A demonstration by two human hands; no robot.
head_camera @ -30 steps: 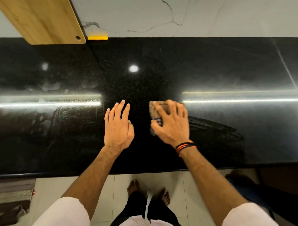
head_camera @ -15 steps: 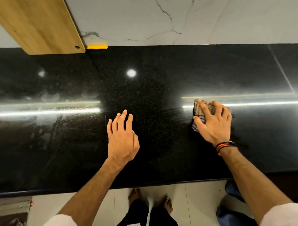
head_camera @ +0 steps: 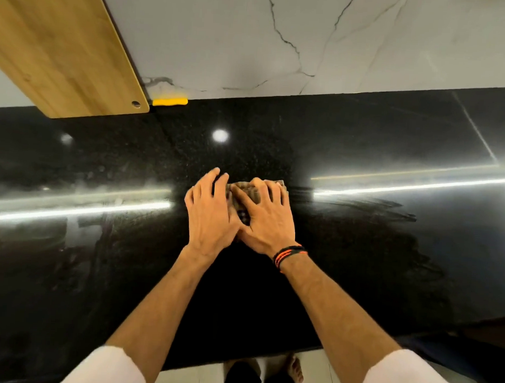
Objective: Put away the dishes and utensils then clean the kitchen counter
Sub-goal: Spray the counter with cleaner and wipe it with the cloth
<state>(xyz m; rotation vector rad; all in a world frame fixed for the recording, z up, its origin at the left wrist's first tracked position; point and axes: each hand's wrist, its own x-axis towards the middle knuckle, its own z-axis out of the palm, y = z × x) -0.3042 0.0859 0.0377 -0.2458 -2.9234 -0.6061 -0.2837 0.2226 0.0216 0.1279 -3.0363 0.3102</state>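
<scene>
Pressing a checked cloth point(head_camera: 246, 197) under the right hand point(head_camera: 266, 218), fingers curling over it on the black counter point(head_camera: 358, 268); left hand point(head_camera: 208, 212) lying spread alongside. Likely soft, light, bunching easily; gripping best from above.

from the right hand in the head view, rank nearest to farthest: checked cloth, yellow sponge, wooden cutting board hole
1. Checked cloth: under the right hand, touching.
2. Yellow sponge: far left, at the wall.
3. Wooden cutting board hole: just left of the sponge.
</scene>
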